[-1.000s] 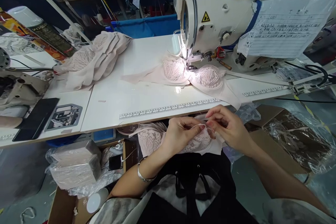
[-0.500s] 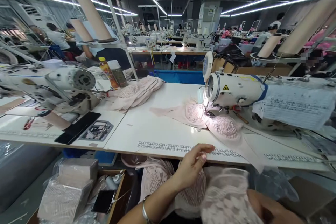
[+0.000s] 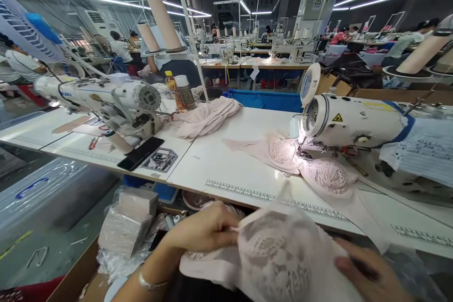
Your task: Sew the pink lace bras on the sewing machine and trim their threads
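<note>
In front of me I hold a pale pink lace bra piece point(image 3: 279, 245), slightly blurred. My left hand point(image 3: 208, 227), with a bangle at the wrist, pinches its left edge. At its right side my right hand point(image 3: 371, 271) is closed on the fabric, partly cut off by the frame's lower edge. More pale fabric point(image 3: 208, 266) hangs below my left hand. Beyond, a second pale pink lace bra point(image 3: 327, 177) lies on the table under the lit needle of a white sewing machine point(image 3: 357, 115).
A stack of pale pink pieces point(image 3: 212, 115) lies at the table's back, near two bottles point(image 3: 180, 89). Another sewing machine point(image 3: 116, 99) stands left, with a dark phone point(image 3: 140, 153) nearby. Below the table edge is a box with plastic-wrapped bundles point(image 3: 125, 222). Thread cones point(image 3: 159, 9) rise behind.
My left hand has moved down and left and now pinches the lace piece; before, it was raised with fingers extended. The piece has risen toward the table edge. The view has turned left.
</note>
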Available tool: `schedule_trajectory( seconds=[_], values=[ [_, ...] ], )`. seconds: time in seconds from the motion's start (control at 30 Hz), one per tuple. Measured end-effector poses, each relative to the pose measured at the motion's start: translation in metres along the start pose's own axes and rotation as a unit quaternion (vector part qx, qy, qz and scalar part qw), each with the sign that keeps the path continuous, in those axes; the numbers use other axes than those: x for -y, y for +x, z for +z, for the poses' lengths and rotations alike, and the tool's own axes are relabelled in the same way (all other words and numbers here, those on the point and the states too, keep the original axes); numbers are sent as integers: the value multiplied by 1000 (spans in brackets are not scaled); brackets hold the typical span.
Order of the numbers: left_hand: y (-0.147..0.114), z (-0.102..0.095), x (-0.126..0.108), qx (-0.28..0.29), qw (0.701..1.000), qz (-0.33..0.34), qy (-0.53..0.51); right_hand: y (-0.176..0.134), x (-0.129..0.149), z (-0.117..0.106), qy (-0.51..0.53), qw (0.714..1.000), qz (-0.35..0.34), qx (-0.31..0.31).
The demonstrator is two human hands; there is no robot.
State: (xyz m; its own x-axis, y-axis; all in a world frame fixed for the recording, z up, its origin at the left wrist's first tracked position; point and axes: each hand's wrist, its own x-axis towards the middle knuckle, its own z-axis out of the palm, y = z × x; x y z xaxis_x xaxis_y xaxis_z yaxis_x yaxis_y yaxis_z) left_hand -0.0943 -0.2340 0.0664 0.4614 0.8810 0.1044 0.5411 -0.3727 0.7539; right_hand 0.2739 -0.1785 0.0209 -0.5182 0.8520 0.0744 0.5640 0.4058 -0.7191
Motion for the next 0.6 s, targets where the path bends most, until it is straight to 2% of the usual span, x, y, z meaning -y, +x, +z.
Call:
schedule_trajectory(
  seconds=[0.07,0.13,0.23,0.3,0.33,0.37,0.4,0.47,0.53,0.57,0.6],
  values=[
    [-9,8,10,82,984,-89,130,7,-3,28,14,998,12,62],
    [-6,41,28,110,934,-206,271,9,-17,57,-16,993,29,118],
    [8,99,55,138,912,-237,306,4,-49,85,-180,974,66,120],
    [16,122,65,144,911,-229,311,-1,-68,88,-285,951,45,108],
    [20,127,66,141,913,-216,317,-2,-73,85,-321,942,21,97],
    [24,128,65,133,918,-181,326,-3,-75,80,-345,935,-9,79],
    [29,125,63,121,926,-119,337,-1,-73,73,-355,932,-45,56],
    [42,111,55,84,928,84,354,6,-59,56,-336,933,-129,8],
    [66,90,48,26,896,286,339,22,-40,36,-278,938,-209,-11],
    [82,80,46,-4,887,327,325,33,-30,24,-259,936,-236,-27],
    [101,70,46,-40,894,317,315,46,-23,12,-255,933,-247,-51]
  ],
)
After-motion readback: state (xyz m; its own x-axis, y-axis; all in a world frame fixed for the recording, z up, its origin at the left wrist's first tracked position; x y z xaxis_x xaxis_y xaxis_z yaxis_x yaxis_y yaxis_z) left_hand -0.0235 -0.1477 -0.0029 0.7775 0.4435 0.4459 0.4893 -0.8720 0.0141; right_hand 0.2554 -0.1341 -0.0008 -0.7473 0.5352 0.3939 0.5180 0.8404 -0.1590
